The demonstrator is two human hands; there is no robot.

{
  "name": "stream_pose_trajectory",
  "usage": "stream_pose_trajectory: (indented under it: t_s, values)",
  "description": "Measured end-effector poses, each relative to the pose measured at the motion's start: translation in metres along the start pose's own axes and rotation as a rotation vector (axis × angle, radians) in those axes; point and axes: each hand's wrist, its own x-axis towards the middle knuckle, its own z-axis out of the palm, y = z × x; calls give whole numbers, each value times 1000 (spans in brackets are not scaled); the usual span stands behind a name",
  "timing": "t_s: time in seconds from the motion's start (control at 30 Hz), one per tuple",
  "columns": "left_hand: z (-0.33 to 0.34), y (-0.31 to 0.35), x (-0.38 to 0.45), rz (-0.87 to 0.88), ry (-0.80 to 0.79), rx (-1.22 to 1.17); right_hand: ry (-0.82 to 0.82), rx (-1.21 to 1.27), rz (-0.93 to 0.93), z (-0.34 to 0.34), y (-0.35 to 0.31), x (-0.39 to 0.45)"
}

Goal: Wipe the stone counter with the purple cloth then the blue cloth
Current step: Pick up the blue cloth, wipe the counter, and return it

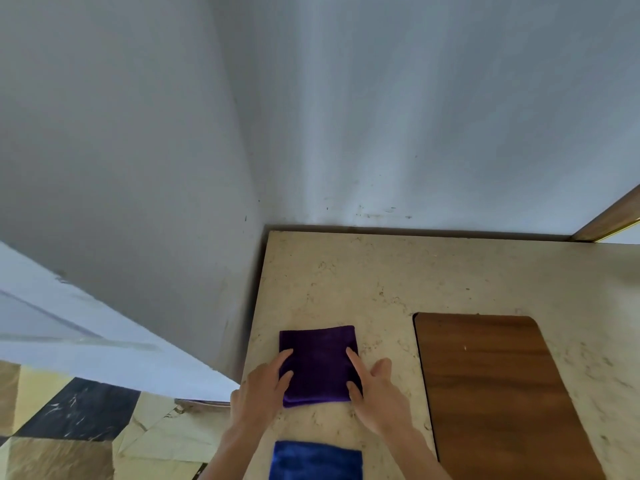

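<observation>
Nearest the lens, blue cloth (317, 460), folded, lying flat at the near edge of a beige, pitted stone counter (374, 282) set into a corner of grey-white walls (346, 116). Just beyond it, purple cloth (318, 363), folded into a rectangle, flat on the stone. Brown wooden board (491, 382) to the right; patterned tile floor (69, 438) below left. No legible writing. Left hand (261, 388) and right hand (375, 393) open, fingers spread, fingertips pressed on the purple cloth's side edges, gripping nothing.
</observation>
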Motion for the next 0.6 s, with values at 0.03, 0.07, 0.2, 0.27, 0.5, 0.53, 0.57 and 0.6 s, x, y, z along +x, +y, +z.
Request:
stream_pose_trajectory:
  t_s: [0.03,0.07,0.2,0.27,0.5,0.53,0.57,0.6]
  values:
    - [1,-1,-6,2,26,42,0,-2,-1,0,3,-5]
    - [2,-2,-12,0,53,63,-5,8,-9,-1,6,-10]
    - [12,-12,-49,31,132,-155,17,116,-89,3,19,-46]
    - [24,-23,-78,134,121,-174,14,170,-93,13,25,-72]
    - [62,-76,-153,213,-94,-140,-122,202,-167,62,41,-147]
    - [62,-78,-155,213,-117,-129,-127,188,-183,64,42,-151]
    - [61,-78,-155,212,-134,-118,-126,181,-196,66,43,-153]
    - [59,-76,-154,200,-150,-108,-122,175,-201,67,44,-153]
